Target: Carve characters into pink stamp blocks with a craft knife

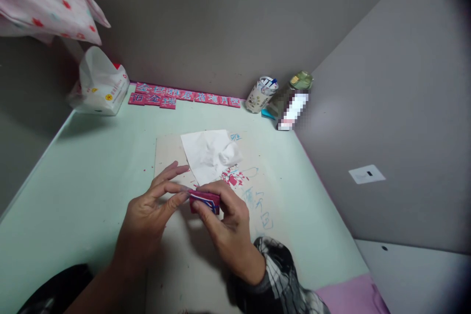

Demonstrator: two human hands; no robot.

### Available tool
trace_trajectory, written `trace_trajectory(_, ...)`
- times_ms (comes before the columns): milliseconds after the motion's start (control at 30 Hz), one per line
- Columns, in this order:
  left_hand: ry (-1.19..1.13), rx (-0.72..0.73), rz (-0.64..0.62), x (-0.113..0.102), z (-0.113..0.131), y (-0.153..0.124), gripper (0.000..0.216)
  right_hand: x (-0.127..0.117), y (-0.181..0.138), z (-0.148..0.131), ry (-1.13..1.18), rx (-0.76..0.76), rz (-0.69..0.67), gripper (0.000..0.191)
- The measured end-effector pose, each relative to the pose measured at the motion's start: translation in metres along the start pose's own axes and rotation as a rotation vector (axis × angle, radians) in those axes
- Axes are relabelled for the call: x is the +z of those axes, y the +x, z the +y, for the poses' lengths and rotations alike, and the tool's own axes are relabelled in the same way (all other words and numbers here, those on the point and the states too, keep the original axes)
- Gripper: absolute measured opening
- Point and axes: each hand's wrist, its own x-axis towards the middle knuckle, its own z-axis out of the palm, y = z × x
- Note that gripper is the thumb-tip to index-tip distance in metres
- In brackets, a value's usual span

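Note:
A small dark-red square tile (204, 201) with blue and white marks is held tilted above the board. My right hand (231, 225) grips it, thumb across its face and fingers behind. At the tile's left corner, the thumb and index finger of my left hand (149, 206) are pinched together, touching it, while the other fingers stretch out. Beyond the hands lies a crumpled white tissue (206, 152). Red scraps (235, 177) are scattered beside the tissue, just past my right hand.
Red tiles with pale blue characters (184, 94) line the back wall. A tissue pack (101, 86) stands at back left, a can of pens (260, 95) at back right, near a blurred phone-like object (293, 110). A blue-marked board (272, 255) lies on the pale green table (91, 167).

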Motion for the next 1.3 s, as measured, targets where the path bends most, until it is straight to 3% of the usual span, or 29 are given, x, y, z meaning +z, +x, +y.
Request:
trace_trajectory(67, 0.089, 0.093, 0.017, 0.001, -0.001, -0.001, 0.022, 0.0, -0.001, 0.002, -0.097, -0.104, -0.001, 0.015)
trace_trajectory(200, 0.335, 0.444, 0.121, 0.006, -0.004, 0.0, 0.013, 0.0, -0.003, 0.007, -0.386, -0.39, -0.021, 0.03)
trace_trajectory(267, 0.416, 0.591, 0.165, 0.008, -0.005, 0.001, 0.011, 0.001, -0.004, 0.007, -0.394, -0.399, -0.026, 0.031)
trace_trajectory(333, 0.468, 0.659, 0.174, 0.01, -0.006, 0.002, 0.011, 0.001, -0.002, 0.005, -0.27, -0.292, -0.023, 0.024)
trace_trajectory(467, 0.444, 0.597, 0.11, 0.01, -0.005, 0.0, 0.011, -0.001, 0.004, -0.001, 0.164, 0.19, -0.017, 0.009)
trace_trajectory(533, 0.39, 0.532, 0.075, 0.009, -0.005, -0.001, 0.012, -0.003, 0.008, -0.001, 0.367, 0.39, -0.037, 0.019)
trace_trajectory(600, 0.336, 0.465, 0.056, 0.009, -0.004, -0.003, 0.013, -0.003, 0.01, 0.001, 0.501, 0.489, -0.053, 0.027)
trace_trajectory(733, 0.202, 0.277, 0.017, 0.009, -0.002, -0.006, 0.023, 0.001, 0.01, 0.005, 0.647, 0.555, -0.059, 0.032)
trace_trajectory(900, -0.055, -0.046, -0.124, 0.002, 0.001, -0.006, 0.035, -0.001, 0.013, 0.01, 0.796, 0.626, -0.03, 0.031)
trace_trajectory(967, -0.114, -0.092, -0.16, -0.001, 0.001, -0.006, 0.042, -0.005, 0.014, 0.013, 0.81, 0.627, 0.008, 0.031)
trace_trajectory(1067, -0.039, -0.03, -0.153, -0.001, 0.001, -0.005, 0.038, -0.009, 0.015, 0.016, 0.741, 0.579, 0.053, 0.032)
trace_trajectory(1300, 0.165, 0.226, 0.002, 0.007, -0.004, -0.006, 0.015, -0.005, 0.01, 0.008, 0.514, 0.459, 0.039, 0.027)
